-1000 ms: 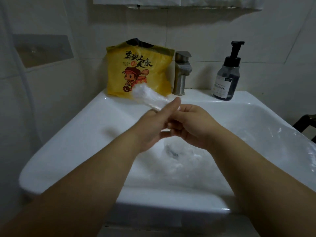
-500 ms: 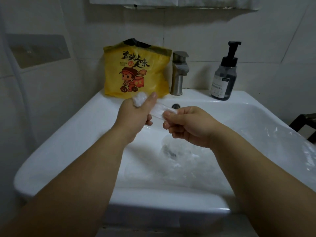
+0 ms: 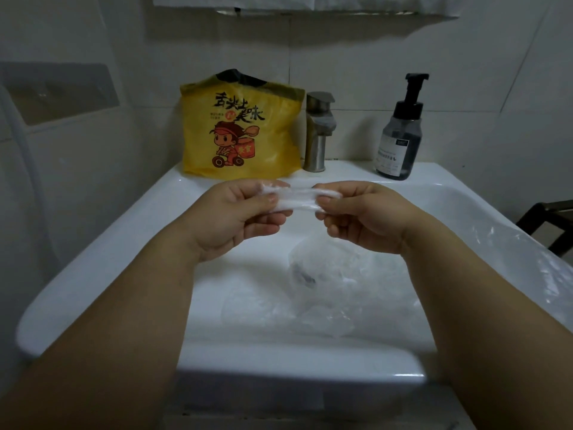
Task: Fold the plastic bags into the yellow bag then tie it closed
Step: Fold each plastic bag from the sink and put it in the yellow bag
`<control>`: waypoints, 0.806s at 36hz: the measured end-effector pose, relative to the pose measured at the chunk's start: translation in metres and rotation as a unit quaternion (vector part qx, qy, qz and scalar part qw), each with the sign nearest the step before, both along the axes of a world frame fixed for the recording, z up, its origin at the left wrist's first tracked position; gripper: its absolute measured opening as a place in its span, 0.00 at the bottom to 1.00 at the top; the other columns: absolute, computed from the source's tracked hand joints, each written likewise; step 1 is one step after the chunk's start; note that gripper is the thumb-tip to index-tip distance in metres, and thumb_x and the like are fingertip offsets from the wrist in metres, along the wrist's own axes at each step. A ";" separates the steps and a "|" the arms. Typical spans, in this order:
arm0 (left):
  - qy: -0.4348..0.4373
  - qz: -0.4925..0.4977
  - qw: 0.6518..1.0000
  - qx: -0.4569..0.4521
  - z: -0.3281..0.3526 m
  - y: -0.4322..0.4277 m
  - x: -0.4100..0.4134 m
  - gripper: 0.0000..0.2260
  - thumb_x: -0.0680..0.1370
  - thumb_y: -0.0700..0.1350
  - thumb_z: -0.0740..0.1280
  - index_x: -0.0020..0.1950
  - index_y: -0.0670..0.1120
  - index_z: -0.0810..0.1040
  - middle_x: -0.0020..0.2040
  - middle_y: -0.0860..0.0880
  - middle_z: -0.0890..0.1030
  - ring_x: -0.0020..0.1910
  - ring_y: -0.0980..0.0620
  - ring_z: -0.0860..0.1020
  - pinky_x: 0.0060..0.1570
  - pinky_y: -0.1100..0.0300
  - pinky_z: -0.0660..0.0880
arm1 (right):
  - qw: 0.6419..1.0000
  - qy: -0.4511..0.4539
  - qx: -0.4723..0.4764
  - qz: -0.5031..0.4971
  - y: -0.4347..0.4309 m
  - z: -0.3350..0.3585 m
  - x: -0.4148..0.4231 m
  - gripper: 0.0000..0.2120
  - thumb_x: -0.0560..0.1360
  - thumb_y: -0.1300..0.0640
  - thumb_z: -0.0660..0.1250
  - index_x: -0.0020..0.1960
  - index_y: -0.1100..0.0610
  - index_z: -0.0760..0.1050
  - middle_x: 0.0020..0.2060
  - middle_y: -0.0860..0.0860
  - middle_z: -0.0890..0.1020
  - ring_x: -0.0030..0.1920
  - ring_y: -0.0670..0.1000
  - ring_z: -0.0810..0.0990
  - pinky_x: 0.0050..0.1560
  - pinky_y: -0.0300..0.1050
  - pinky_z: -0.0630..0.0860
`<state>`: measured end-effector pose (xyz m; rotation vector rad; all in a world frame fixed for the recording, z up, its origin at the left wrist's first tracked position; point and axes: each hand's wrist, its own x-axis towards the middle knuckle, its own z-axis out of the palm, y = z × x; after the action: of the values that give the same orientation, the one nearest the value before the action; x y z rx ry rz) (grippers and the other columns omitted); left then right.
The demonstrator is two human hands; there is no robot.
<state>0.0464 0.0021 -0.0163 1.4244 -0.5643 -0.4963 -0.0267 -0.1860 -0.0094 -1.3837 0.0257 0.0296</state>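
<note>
Hands [image 3: 297, 212] on a folded clear plastic strip [image 3: 299, 198]

L hand [image 3: 235, 216] + R hand [image 3: 363, 216] raised, close together; fingers [image 3: 273, 198] pinching folded bag [image 3: 298, 200] ends; forearms fwd.

On the back ledge of the sink [image 3: 93, 262], the standing bag [image 3: 242, 128] is at 11 o'clock, the tap [image 3: 317, 135] at 12 and the soap bottle [image 3: 400, 141] at 1. Over the bowl, the left hand [image 3: 235, 218] and right hand [image 3: 366, 218] hold a plastic bag [image 3: 297, 198] between them. Loose bags [image 3: 325, 290] lie in the bowl below. Another bag [image 3: 511, 252] lies on the rim at 3.
</note>
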 end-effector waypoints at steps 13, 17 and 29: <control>0.024 -0.002 0.999 -0.024 0.005 0.003 -0.004 0.18 0.73 0.29 0.61 0.33 0.43 0.85 0.34 0.40 0.83 0.29 0.54 0.81 0.30 0.66 0.79 | 0.998 -0.009 0.024 0.052 -0.003 0.004 -0.005 0.13 0.62 0.68 0.64 0.47 0.67 0.78 0.31 0.59 0.78 0.28 0.50 0.76 0.31 0.39 0.77; 0.037 -0.005 0.999 -0.032 0.005 0.001 -0.004 0.06 0.67 0.43 0.74 0.31 0.42 0.85 0.34 0.40 0.83 0.28 0.55 0.79 0.29 0.66 0.78 | 0.998 -0.018 0.015 0.061 -0.002 0.005 -0.006 0.04 0.65 0.67 0.69 0.35 0.65 0.82 0.32 0.59 0.79 0.28 0.50 0.77 0.32 0.39 0.78; -0.003 0.029 0.999 0.019 -0.004 -0.001 0.003 0.06 0.73 0.32 0.68 0.46 0.41 0.79 0.34 0.47 0.82 0.33 0.56 0.81 0.34 0.67 0.79 | 0.984 0.008 -0.176 -0.037 -0.004 -0.002 -0.002 0.09 0.74 0.67 0.67 0.54 0.63 0.78 0.37 0.56 0.81 0.33 0.46 0.80 0.35 0.38 0.79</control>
<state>0.0499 0.0015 -0.0200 1.4754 -0.5196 -0.4592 -0.0291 -0.1904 -0.0112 -1.7361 0.0997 -0.0277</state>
